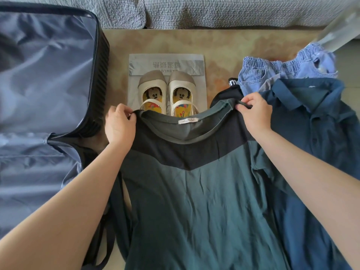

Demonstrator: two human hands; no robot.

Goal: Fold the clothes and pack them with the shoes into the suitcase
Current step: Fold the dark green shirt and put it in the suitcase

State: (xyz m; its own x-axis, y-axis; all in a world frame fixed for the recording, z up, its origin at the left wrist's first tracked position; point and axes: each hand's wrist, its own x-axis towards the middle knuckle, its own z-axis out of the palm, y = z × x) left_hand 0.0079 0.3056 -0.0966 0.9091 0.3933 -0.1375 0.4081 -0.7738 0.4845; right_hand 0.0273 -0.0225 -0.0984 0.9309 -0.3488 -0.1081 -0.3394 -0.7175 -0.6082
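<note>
Head camera, looking straight down on the tan marbled surface [214, 47]. We've got both hands on the green top [194, 191]. It's spread across the middle, collar away from us and body running back to the near edge.

Our left hand [119, 124] pinches the left shoulder between thumb and curled fingers. Our right hand [253, 112] pinches the right shoulder the same way. The neckline, with its white label, sags between the two grips, and the rest of the top lies below them.

Just past the collar sit the cream shoes [167, 92], side by side, their heels tucked behind the neckline. They rest on a grey bag [165, 62] toward the far edge.

Along the left edge the suitcase [44, 75] lies open, blue lining up, just beside our left hand.

On the right, a navy polo shirt [311, 117] lies beside our right hand, its left side under the green top. Light-blue shorts [282, 69] lie toward the far right corner, touching a black garment [232, 84].

A grey sofa [194, 12] runs beyond the far edge.
</note>
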